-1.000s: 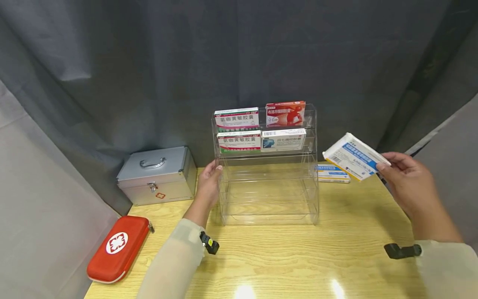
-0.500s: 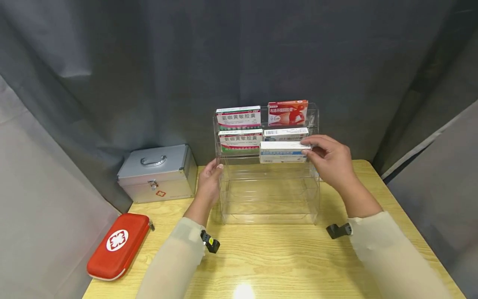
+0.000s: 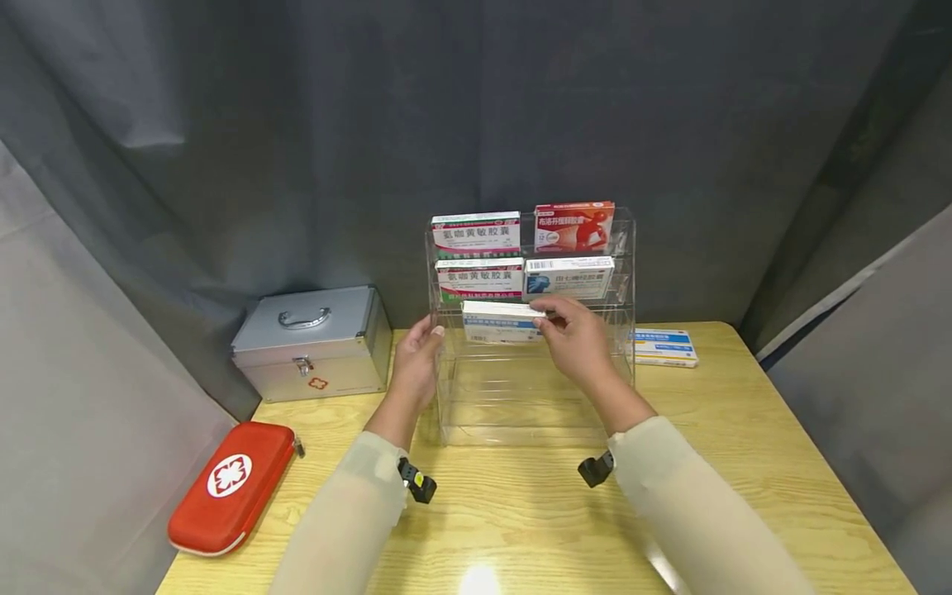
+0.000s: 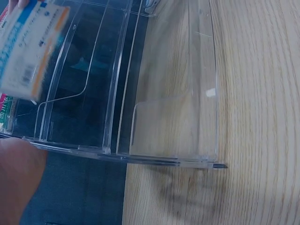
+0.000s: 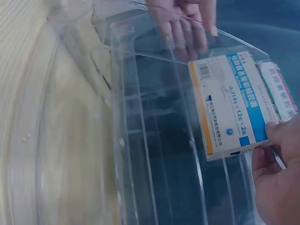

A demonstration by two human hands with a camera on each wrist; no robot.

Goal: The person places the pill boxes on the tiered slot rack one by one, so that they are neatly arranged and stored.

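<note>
A clear acrylic display rack (image 3: 535, 413) with stepped tiers stands on the table. My left hand (image 3: 418, 364) holds its left side edge, fingers seen through the clear panel in the right wrist view. My right hand (image 3: 576, 339) pinches the right end of a white medicine box (image 3: 498, 322) with blue and orange bands. This box is in front of the rack's third tier, under a green-and-white medicine box (image 3: 479, 281); whether it touches the rack I cannot tell. Beside that one sits a white medicine box with a blue picture (image 3: 568, 278).
On the top tier are a white-and-pink medicine box (image 3: 476, 234) and a red one (image 3: 574, 227). More blue-and-white medicine boxes (image 3: 664, 347) lie behind the rack's right side. A silver first-aid case (image 3: 308, 347) and a red zip pouch (image 3: 230, 487) stand at left.
My right hand has brought the blue-and-white medicine box from the right, leftward across the rack and down to the third tier's left half. The left hand stays on the rack's side.
</note>
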